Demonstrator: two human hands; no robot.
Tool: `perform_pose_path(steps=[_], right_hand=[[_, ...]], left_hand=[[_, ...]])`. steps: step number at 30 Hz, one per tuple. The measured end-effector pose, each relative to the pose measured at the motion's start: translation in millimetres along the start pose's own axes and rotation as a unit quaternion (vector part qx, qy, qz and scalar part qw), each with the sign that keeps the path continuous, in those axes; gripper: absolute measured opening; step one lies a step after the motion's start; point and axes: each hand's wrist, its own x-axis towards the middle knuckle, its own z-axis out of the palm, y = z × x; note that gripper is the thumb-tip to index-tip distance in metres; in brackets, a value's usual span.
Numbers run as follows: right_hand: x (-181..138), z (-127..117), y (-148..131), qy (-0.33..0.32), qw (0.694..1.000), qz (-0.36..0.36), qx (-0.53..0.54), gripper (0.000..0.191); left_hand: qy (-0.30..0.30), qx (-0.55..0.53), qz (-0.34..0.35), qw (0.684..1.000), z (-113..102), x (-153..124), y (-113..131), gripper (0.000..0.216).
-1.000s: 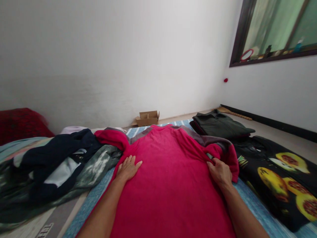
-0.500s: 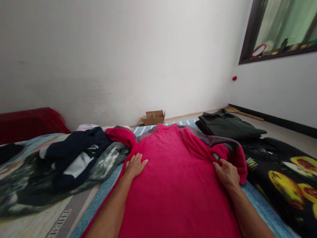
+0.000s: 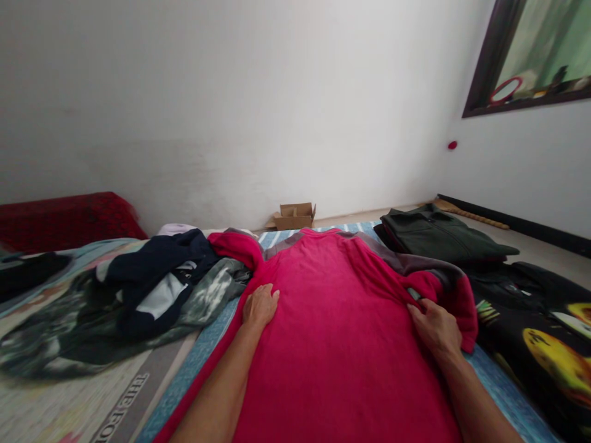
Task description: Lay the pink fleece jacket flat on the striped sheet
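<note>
shirt (image 3: 341, 320): lies flat, just right of pile (image 3: 138, 295) | left hand (image 3: 260, 306): rests on shirt edge near pile, fingers flat, close together | right hand (image 3: 434, 327): fingers pinch shirt edge far from pile

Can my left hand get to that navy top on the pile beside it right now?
Probably yes. The left hand lies flat on the red shirt, holding nothing, and the navy top lies just to its left, with only a flat grey-green garment between them.

Looking like a home bedrm; clothes (image 3: 152, 295) lying on a striped sheet (image 3: 207, 337); cardboard box (image 3: 295, 216) sitting by bare wall (image 3: 231, 123)
</note>
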Motion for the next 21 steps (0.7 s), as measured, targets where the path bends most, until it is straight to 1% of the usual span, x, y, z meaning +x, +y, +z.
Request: perform_pose_path(steps=[3, 7, 9, 12, 17, 21], right_hand=[[0, -1, 0, -0.006, 1.000, 0.002, -0.005, 0.046], [-1, 0, 1, -0.004, 1.000, 0.001, 0.000, 0.047], [-1, 0, 1, -0.003, 1.000, 0.004, 0.001, 0.048], [0, 1, 1, -0.006, 1.000, 0.007, -0.003, 0.048], [-2, 0, 0, -0.012, 1.000, 0.005, -0.008, 0.048], [-3, 1, 2, -0.012, 1.000, 0.000, -0.001, 0.049]], left_hand=[[-0.032, -0.007, 0.011, 0.999, 3, 1, -4, 0.050], [-0.083, -0.015, 0.006, 0.996, 4, 2, -8, 0.059], [-0.104, -0.016, 0.007, 0.994, 1, -3, -9, 0.063], [-0.124, -0.013, 0.022, 0.992, -4, -19, -13, 0.069], [-0.106, -0.018, 0.026, 0.994, -8, -56, -18, 0.075], [-0.057, -0.071, -0.002, 0.996, -14, -70, -20, 0.065]])
